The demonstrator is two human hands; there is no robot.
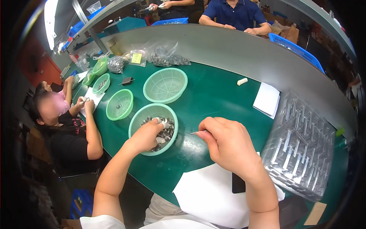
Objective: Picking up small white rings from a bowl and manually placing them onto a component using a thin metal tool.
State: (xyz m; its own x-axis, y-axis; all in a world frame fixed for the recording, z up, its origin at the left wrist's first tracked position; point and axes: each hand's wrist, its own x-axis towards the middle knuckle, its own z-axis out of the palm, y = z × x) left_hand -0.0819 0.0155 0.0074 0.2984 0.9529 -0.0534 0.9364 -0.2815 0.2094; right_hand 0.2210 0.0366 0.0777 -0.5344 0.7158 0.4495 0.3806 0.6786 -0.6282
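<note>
My left hand (146,133) reaches into a light green plastic basket (133,119) of small dark metal parts (167,134). White covers sit on its fingertips, and the thumb and fingers are apart among the parts. Whether a single part is between them cannot be seen. To the right of the basket, my right hand (225,139) is closed above the green table. Its thumb and forefinger pinch a thin, pointed metal piece (195,133) that sticks out to the left; most of it is hidden by the fingers.
An upright-rimmed green basket (166,84) stands behind; another (119,105) holds a few parts. Stacked clear plastic trays (299,149) stand right, near white paper (266,100). A white sheet (206,191) and dark phone-like object (238,184) lie before me. A co-worker (65,129) sits left.
</note>
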